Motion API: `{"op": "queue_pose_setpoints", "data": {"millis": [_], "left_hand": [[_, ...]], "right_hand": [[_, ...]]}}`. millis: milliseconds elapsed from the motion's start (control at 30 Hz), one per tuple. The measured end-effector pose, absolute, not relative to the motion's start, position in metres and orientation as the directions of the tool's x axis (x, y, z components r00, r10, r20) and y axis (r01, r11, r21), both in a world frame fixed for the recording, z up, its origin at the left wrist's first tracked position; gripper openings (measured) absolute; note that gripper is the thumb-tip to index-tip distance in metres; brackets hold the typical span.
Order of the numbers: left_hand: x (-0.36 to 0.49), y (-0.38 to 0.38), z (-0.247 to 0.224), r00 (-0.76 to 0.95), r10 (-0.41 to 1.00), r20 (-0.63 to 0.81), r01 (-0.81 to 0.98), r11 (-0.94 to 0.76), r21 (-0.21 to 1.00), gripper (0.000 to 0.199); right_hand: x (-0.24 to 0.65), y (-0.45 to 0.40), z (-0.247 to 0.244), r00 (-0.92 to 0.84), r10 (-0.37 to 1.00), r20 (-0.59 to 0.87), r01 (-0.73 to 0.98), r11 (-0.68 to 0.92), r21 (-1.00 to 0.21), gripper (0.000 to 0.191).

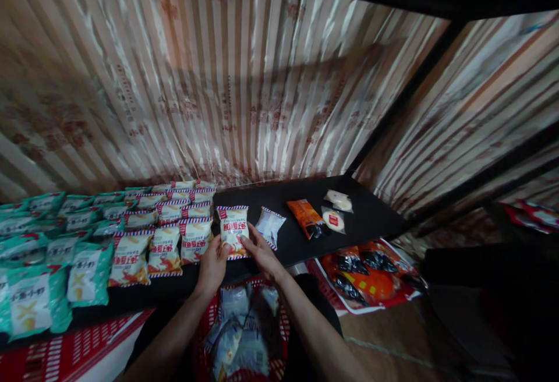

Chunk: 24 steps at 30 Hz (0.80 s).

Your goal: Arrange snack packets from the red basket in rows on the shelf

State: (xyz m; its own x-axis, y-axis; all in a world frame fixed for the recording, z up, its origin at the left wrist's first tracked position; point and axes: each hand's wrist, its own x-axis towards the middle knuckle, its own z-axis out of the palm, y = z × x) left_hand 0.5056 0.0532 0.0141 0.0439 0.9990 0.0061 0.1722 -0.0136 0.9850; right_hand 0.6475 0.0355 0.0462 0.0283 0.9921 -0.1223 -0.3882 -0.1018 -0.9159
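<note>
A white snack bag [234, 226] with red lettering and a striped top edge is held upright between my two hands over the front of the black shelf [279, 249]. My left hand [213, 265] grips its lower left side, and my right hand [261, 253] its lower right side. Just left of it stand rows of similar bags [195, 239]. To the right, a snack bag with a pale side up [271, 226] lies close to my right hand. Below my wrists, a red basket [285, 326] holds several snack bags [244, 341].
Teal snack bags [37, 300] fill the shelf's left end. An orange packet [305, 218] and two clear packets with round pale contents [334, 220] lie at right. A container of orange packets [369, 274] stands below. Striped sheeting [244, 79] hangs behind the shelf.
</note>
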Motion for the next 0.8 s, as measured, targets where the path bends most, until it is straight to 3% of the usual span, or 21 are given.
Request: {"op": "queue_pose_setpoints", "data": {"millis": [267, 433, 800], "left_hand": [[0.541, 0.058, 0.003, 0.138, 0.99, -0.031, 0.217, 0.0, 0.976, 0.035], [0.554, 0.066, 0.006, 0.131, 0.989, -0.073, 0.365, 0.02, 0.931, 0.038], [0.548, 0.105, 0.02, 0.001, 0.992, -0.127, 0.59, 0.102, 0.801, 0.04]], "right_hand": [[0.68, 0.032, 0.022, 0.222, 0.95, -0.218, -0.255, -0.159, -0.954, 0.08], [0.688, 0.039, 0.018, 0.221, 0.969, -0.109, -0.148, -0.077, -0.986, 0.063], [0.661, 0.083, 0.003, 0.361, 0.933, 0.018, 0.138, -0.034, -0.99, 0.052]]}}
